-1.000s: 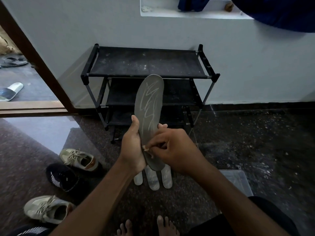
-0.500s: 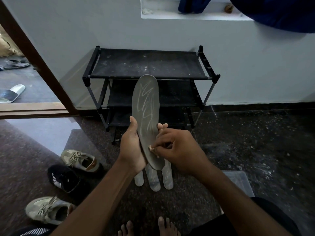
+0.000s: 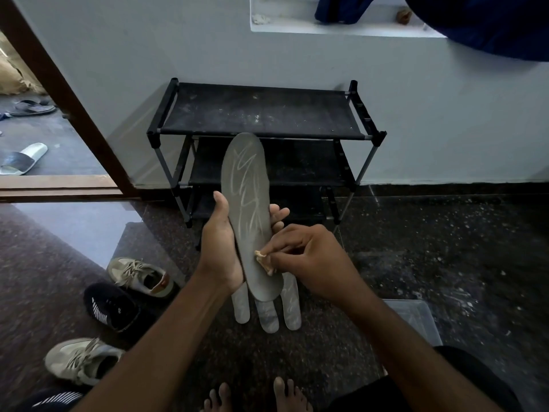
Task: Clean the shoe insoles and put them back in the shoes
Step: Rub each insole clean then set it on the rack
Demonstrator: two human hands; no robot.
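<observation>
Grey insole (image 3: 246, 200) held upright before the shoe rack (image 3: 261, 110), tan rag (image 3: 264, 260) on its heel end
The left hand (image 3: 221, 251) grips the insole's lower half, thumb up its left edge, fingertips showing at the right; the right hand (image 3: 310, 260) pinches the rag against it from the right. Three more insoles (image 3: 267, 318) lie on the floor (image 3: 416, 263) below

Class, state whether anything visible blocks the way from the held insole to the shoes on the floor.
Nothing visible does. The left hand holds the insole in the air; the shoes lie on the floor to its lower left, openings uncovered.
</observation>
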